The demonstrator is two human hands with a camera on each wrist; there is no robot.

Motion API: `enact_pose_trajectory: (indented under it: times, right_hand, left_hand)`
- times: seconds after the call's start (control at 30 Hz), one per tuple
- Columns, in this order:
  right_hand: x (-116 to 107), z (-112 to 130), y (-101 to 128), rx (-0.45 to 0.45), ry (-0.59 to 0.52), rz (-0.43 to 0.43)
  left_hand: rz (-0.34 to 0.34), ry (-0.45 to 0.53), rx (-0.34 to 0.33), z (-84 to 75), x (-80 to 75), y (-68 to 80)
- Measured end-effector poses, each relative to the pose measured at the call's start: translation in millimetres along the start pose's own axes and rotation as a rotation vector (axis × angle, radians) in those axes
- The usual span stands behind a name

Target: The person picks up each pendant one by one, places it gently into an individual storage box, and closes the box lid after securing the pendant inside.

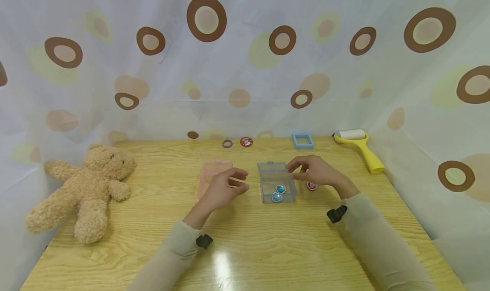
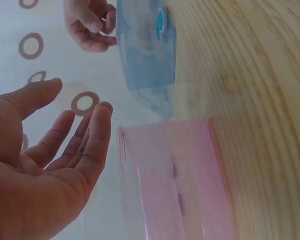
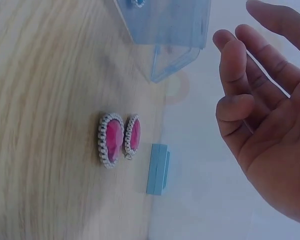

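Note:
A clear bluish plastic box (image 1: pixel 268 181) lies on the table with its lid folded back, two blue gems with pale beaded rims (image 1: pixel 281 189) showing in its front part. My right hand (image 1: pixel 314 170) hovers at the box's right edge, fingers loosely bent and holding nothing. Below that hand, two pink gems with beaded rims (image 3: pixel 111 140) lie side by side on the table. My left hand (image 1: pixel 222 189) hangs over a pink clear plastic box (image 2: pixel 182 175), thumb and fingers apart with nothing between them. Part of the pink box is hidden behind this hand in the head view.
A teddy bear (image 1: pixel 89 189) lies at the left. Along the back are a purple ring (image 1: pixel 227 144), a round red badge (image 1: pixel 246 142) and a light blue square frame (image 1: pixel 303 146). A yellow-handled lint roller (image 1: pixel 365 150) lies at the back right, near the patterned curtain (image 1: pixel 237 61).

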State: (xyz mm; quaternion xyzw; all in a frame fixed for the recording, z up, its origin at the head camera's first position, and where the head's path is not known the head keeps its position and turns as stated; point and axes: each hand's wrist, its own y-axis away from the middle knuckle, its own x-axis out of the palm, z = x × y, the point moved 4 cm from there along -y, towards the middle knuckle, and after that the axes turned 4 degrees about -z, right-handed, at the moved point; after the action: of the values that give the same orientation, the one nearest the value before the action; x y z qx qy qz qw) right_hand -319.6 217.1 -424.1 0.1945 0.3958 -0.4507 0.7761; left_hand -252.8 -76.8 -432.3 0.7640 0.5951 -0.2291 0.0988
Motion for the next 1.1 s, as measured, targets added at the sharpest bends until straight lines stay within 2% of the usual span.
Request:
enact_pose_trajectory:
  times: [0.17,0.33,0.5,0.83,1.1]
  right_hand:
    - [-6.3,-4.1,1.0,0.016,-0.004,-0.041]
    - [-8.7,-9.5,2.0,0.079,-0.046,-0.051]
    - [-9.8,-15.7,3.6,0.112,-0.073,-0.043]
    - [-11.4,-28.0,5.4,0.130,-0.040,-0.079]
    - [-8.7,-44.3,4.9,0.169,-0.068,-0.070]
  left_hand:
    - [-0.017,0.029,0.010,5.3,-15.3,6.0]
    - [-0.032,0.067,-0.019,13.7,-28.5,11.5]
    - [-0.056,0.052,-0.066,23.7,-42.5,18.2]
    - [-0.096,0.058,-0.097,34.4,-71.1,29.0]
    - [-0.146,0.028,-0.109,45.0,-87.6,35.1]
